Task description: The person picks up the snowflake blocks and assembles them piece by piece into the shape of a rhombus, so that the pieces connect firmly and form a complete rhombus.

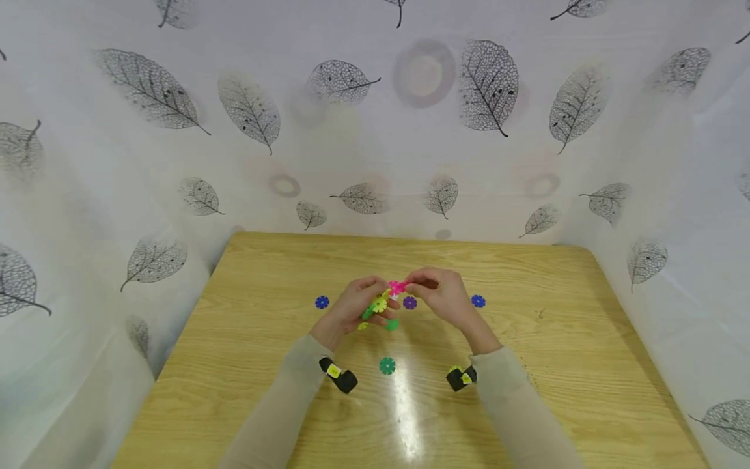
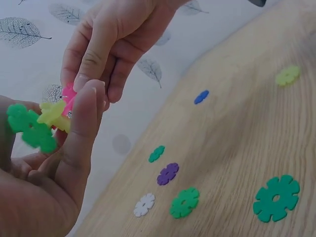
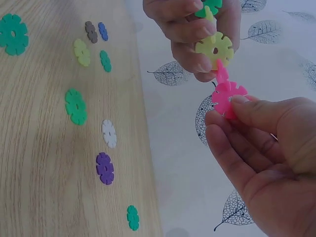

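Observation:
Above the table, my left hand (image 1: pixel 356 304) holds a chain of interlocked snowflake discs, with green discs (image 2: pixel 32 127) at one end and yellow discs (image 3: pixel 215 50) in the middle. Pink discs (image 3: pixel 229 98) join the chain at its other end. My right hand (image 1: pixel 443 294) pinches the outer pink disc between thumb and fingertips, as the right wrist view shows. Part of the chain is hidden behind the left fingers in the head view.
Loose discs lie flat on the wooden table (image 1: pixel 263 404): a teal one (image 1: pixel 387 366) nearest me, a purple one (image 1: pixel 409 303), blue ones (image 1: pixel 322 302) left and right, a white one (image 3: pixel 109 133) and a grey-brown one (image 3: pixel 91 32). A leaf-patterned curtain (image 1: pixel 363 143) surrounds the table's back and sides.

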